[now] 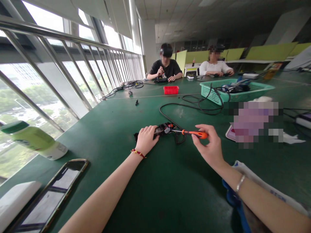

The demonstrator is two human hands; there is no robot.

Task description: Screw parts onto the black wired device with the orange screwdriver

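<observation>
My left hand (147,139) is closed over a dark, elongated device (160,129) and presses it on the green table. Its right end looks opened up, with small grey, red and orange parts showing; I cannot tell its exact kind. Between the fingers of my right hand (211,144) is the handle of an orange and black screwdriver (195,134). The shaft points left, and its tip reaches the exposed end of the device. A black cable (170,104) runs from near that end across the table.
A green mesh basket (211,90) holding dark items stands back right, with a red tray (171,90) farther left. At left are a bottle (34,139) and a phone (55,194). Two people (166,66) sit across the table (116,123). A metal railing (73,40) lines the left side.
</observation>
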